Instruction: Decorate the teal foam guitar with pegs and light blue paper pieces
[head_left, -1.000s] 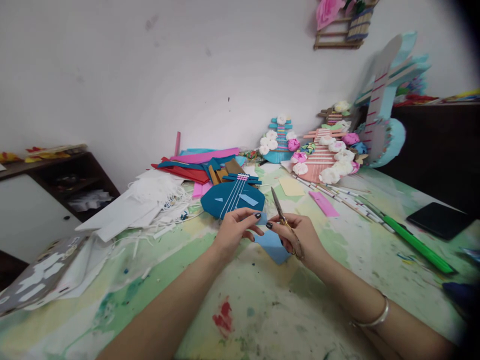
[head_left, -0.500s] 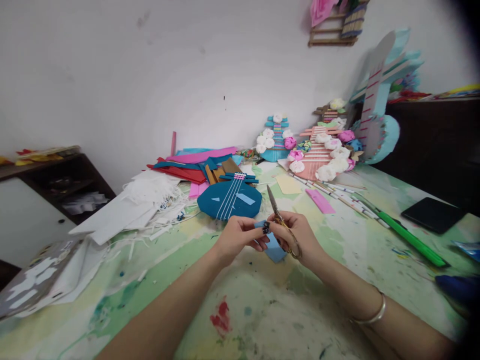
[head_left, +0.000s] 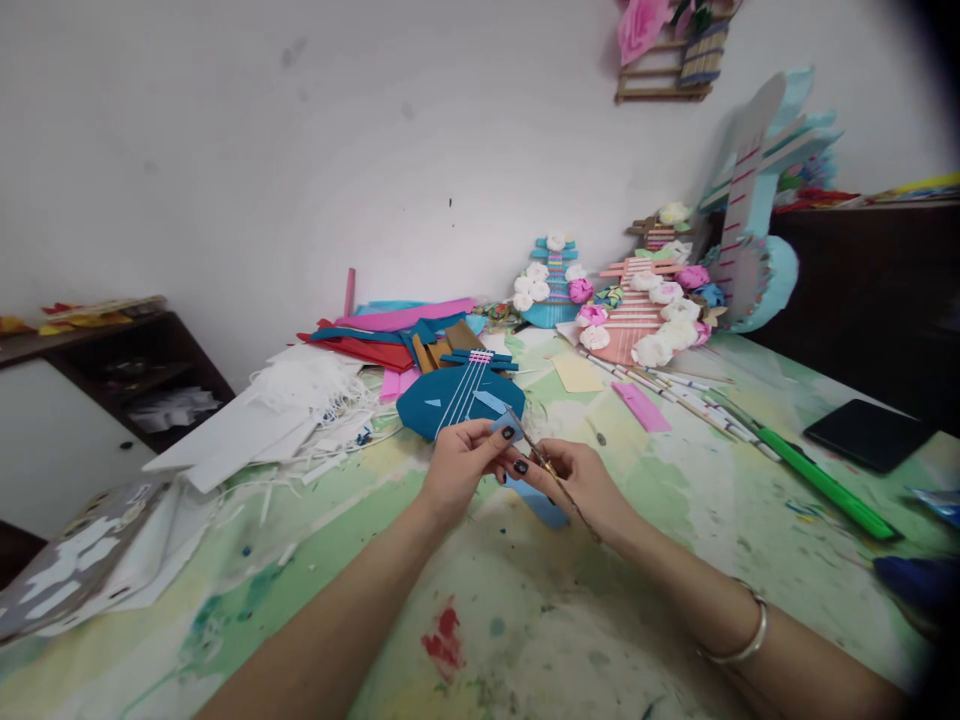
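Pinched in my left hand [head_left: 466,465] is a small light-blue paper piece [head_left: 504,428]. My right hand [head_left: 581,490] is closed around the scissors [head_left: 546,462], whose blades point up and to the left, right beside that piece. Whether the blades touch the paper I cannot tell. A larger light-blue paper strip [head_left: 541,503] lies on the table below my fingers. Just behind my hands is a dark-blue, lute-shaped craft piece [head_left: 421,400] with white strings, and light-blue scraps rest on it.
White sheets and shredded strips [head_left: 306,395] lie to the left. Colored paper [head_left: 375,330] is piled behind. Decorated lute-shaped crafts [head_left: 626,310] stand near the wall. A pink strip [head_left: 641,406], rolled paper sticks [head_left: 686,400], a green cutter [head_left: 825,482] and a black tablet-like slab [head_left: 870,434] are on the right.
The small paper has been lifted and turned upward in my left hand. The scissors have tilted left, bringing their blades next to it.
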